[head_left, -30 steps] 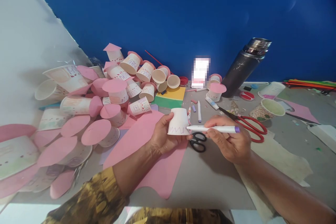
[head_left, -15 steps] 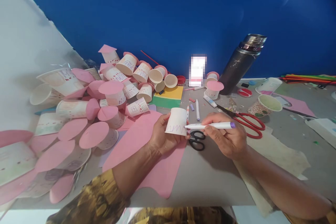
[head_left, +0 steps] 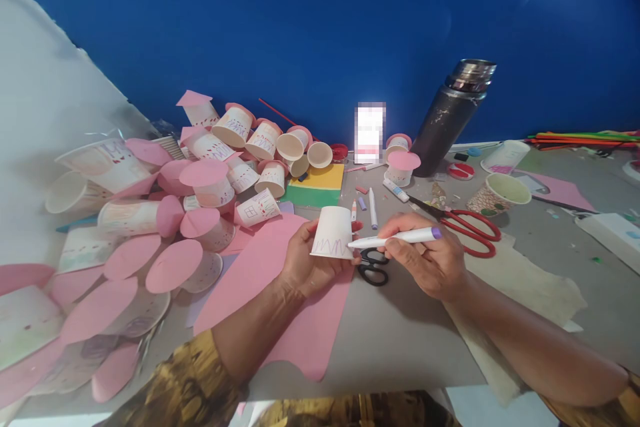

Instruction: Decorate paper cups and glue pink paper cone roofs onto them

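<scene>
In the middle of the frame, the left hand [head_left: 313,267] has its grip curled around a white paper cup [head_left: 333,227], held rim-down with a purple zigzag near the rim. Right of it, the right hand [head_left: 433,263] has a narrow grip on a white marker with a purple end [head_left: 400,238], its tip at the cup's right side.

The main risk looks like a stray or smeared line: the cup is held in the air, so a slight roll or a squeeze denting its thin wall could throw the tip off. Fingers near the fresh ink could smudge it as well.

Counted on the grey bench [head_left: 400,340]: two pairs of scissors—one black-handled [head_left: 373,265], close behind the cup, one red-handled [head_left: 499,230], farther right—and one dark metal flask [head_left: 447,120], leaning at upper right. Two pink-topped paper cups [head_left: 404,160] sit left of the flask; two topless cups stand or lean to its right, one patterned [head_left: 483,203], one white with pink marks [head_left: 505,157]. The pile of pink-topped cups [head_left: 205,180] at left overlaps too much to count exactly.
</scene>
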Available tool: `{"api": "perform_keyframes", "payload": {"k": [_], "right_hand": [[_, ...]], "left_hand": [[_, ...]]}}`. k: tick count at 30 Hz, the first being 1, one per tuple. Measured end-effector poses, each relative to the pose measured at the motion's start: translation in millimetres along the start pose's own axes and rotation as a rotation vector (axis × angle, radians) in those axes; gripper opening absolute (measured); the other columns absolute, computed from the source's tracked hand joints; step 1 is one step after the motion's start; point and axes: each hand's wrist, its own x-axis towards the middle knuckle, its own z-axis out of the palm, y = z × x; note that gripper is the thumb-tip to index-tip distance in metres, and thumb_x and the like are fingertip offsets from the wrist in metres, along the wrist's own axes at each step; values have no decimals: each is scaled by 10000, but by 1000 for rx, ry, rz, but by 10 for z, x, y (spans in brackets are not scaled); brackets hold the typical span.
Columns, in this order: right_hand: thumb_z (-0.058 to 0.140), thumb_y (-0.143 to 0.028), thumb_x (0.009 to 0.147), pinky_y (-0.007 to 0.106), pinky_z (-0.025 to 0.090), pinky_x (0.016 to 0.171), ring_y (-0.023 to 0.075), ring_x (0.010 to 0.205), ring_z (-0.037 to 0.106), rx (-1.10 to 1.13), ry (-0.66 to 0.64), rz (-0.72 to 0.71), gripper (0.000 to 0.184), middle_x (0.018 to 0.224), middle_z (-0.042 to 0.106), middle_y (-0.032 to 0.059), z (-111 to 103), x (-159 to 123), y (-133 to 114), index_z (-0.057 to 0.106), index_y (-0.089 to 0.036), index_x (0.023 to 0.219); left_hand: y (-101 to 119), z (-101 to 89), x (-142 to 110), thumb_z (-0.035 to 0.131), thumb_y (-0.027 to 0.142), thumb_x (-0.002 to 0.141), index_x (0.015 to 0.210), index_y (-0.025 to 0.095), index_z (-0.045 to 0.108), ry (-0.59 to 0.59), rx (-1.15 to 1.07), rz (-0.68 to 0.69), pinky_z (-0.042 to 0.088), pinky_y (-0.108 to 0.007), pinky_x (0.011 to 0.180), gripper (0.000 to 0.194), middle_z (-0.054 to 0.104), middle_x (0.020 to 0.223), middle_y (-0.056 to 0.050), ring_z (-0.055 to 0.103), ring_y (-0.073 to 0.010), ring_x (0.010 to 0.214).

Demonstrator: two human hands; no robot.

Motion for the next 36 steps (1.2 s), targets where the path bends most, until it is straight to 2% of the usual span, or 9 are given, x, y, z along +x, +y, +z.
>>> {"api": "perform_keyframes", "payload": {"k": [4, 8, 13, 16, 20, 24, 27, 31, 36], "right_hand": [[585, -252, 969, 280, 510, 578, 154, 627, 648, 0, -11, -61, 97, 812, 717, 29, 2, -12, 16, 668, -206, 988], [577, -245, 976, 286, 524, 613, 165, 662, 671, 34, -68, -71, 91, 813, 724, 33, -2, -22, 14, 661, -215, 998], [570, -255, 983, 257, 508, 581, 144, 624, 653, -5, -26, -45, 109, 799, 732, 37, -7, 10, -22, 665, -202, 969], [560, -265, 985, 250, 497, 558, 138, 582, 627, 51, -89, -72, 128, 741, 715, 23, -15, 26, -34, 663, -198, 948], [571, -262, 982, 257, 494, 562, 141, 604, 641, 6, -19, -13, 124, 796, 732, 35, -23, 22, -24, 672, -202, 943], [577, -265, 982, 253, 489, 551, 137, 587, 634, 85, -72, -44, 122, 760, 718, 19, -25, 14, -7, 672, -198, 946], [585, -253, 975, 247, 473, 537, 133, 584, 637, 62, -27, -19, 108, 779, 725, 22, -27, 17, -6, 671, -194, 949], [576, -246, 978, 240, 476, 549, 123, 576, 624, 95, -86, -27, 113, 762, 713, 13, -28, 21, -17, 668, -188, 949], [585, -277, 983, 251, 486, 561, 136, 601, 646, 93, -21, 13, 131, 776, 714, 23, -17, 7, -11, 676, -191, 945]], "left_hand": [[-23, -4, -17, 586, 533, 887, 1093, 109, 686, -12, 36, 23, 561, -389, 674, 482, 723, 931, -142, 692, -269, 784], [-40, -23, -9, 615, 455, 864, 1069, 78, 692, -29, 96, 48, 559, -378, 673, 436, 717, 883, -137, 681, -256, 754], [-34, -49, 10, 605, 423, 838, 1083, 88, 691, -46, 82, 38, 555, -396, 693, 424, 729, 928, -141, 688, -274, 784], [-23, -41, 4, 603, 427, 818, 1069, 81, 697, -46, 75, 26, 550, -394, 694, 438, 731, 922, -150, 692, -283, 801], [-10, -13, -12, 591, 429, 813, 1088, 107, 698, -58, 76, 18, 541, -397, 694, 437, 734, 928, -136, 685, -274, 773], [2, 0, -16, 582, 437, 807, 1076, 92, 702, -77, 95, 20, 535, -384, 680, 453, 716, 836, -134, 680, -274, 749], [5, 0, -13, 573, 421, 810, 1088, 89, 700, -54, 82, 26, 541, -391, 691, 451, 723, 890, -142, 682, -273, 759], [-2, -7, -10, 553, 409, 829, 1111, 88, 698, -47, 52, 27, 549, -397, 701, 452, 715, 890, -146, 678, -272, 791], [-3, -19, -13, 546, 423, 829, 1139, 62, 696, -73, 23, 12, 556, -411, 728, 499, 713, 907, -153, 674, -274, 817]]}}
